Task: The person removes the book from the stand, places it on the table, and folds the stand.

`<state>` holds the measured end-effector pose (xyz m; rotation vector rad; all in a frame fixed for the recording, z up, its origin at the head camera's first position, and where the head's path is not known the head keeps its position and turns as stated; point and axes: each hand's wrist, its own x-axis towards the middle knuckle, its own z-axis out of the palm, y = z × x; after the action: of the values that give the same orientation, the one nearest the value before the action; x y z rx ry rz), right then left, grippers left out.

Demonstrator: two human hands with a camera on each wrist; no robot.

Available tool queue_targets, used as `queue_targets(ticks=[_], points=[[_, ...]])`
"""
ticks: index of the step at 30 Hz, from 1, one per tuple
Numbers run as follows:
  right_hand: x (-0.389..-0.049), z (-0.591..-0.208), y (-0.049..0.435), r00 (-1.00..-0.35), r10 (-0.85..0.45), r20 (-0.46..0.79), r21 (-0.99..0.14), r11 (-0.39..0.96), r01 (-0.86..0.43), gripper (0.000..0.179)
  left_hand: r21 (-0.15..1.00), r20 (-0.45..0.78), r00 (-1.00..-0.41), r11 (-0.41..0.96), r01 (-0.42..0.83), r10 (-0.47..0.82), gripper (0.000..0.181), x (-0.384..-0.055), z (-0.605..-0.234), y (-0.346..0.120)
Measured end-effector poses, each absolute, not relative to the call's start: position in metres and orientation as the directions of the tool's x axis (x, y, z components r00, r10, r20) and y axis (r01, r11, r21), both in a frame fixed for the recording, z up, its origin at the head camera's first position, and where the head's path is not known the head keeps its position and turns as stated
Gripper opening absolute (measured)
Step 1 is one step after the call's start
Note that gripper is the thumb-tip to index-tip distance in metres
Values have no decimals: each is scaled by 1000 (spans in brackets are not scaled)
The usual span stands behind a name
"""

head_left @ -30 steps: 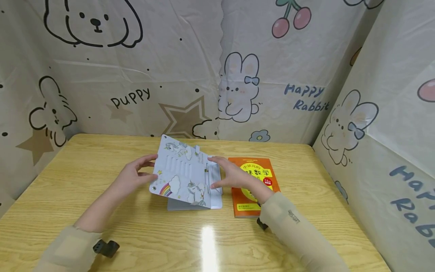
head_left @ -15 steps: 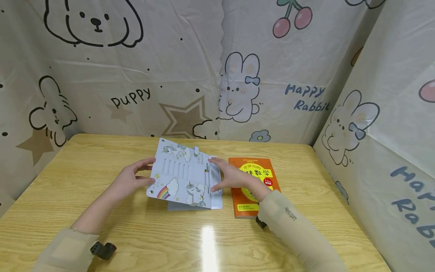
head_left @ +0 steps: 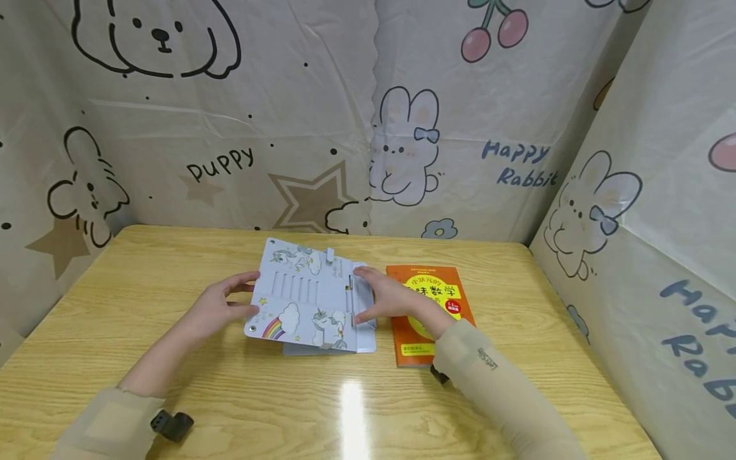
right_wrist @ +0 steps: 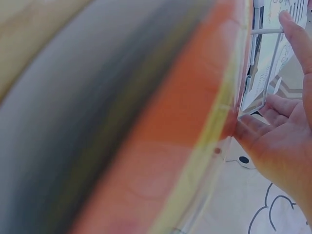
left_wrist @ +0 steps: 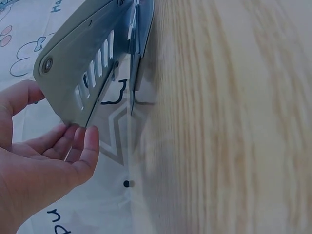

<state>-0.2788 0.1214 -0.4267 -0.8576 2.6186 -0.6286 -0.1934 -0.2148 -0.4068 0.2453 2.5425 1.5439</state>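
Observation:
A white folding book stand (head_left: 305, 294) with unicorn and rainbow prints stands half unfolded at the table's middle. Its slotted panel tilts up over the flat base (head_left: 365, 342). My left hand (head_left: 218, 306) holds the panel's left edge, thumb near the front and fingers farther back. In the left wrist view, fingertips (left_wrist: 90, 134) lie against that edge beside the slots. My right hand (head_left: 393, 297) grips the stand's right part by the hinge, thumb and fingers spread. The right wrist view shows those fingers by a thin white wire bracket (right_wrist: 268, 31).
Just right of the stand lies an orange book (head_left: 411, 329) with a yellow circle on its cover, partly under my right forearm. The wooden table (head_left: 276, 409) meets a printed cloth backdrop (head_left: 230, 115) at the back and sides.
The slotted panel has swung down and to the left, along with my left hand. My right hand stays at the hinge side, and the orange book has not moved.

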Motion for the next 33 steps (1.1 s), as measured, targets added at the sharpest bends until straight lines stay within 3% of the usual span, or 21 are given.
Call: queue_targets(ticks=[18,33], points=[[-280,-429,114,-780,-597,-187,-429,764,-482,104,805,-145,-964,593,15,222,72,-198,-419,-221],[-281,-429,112,-778,-597,-195,-391,775,-497,105,735,-147,-951,673,77,270,72,-205,-430,-224]])
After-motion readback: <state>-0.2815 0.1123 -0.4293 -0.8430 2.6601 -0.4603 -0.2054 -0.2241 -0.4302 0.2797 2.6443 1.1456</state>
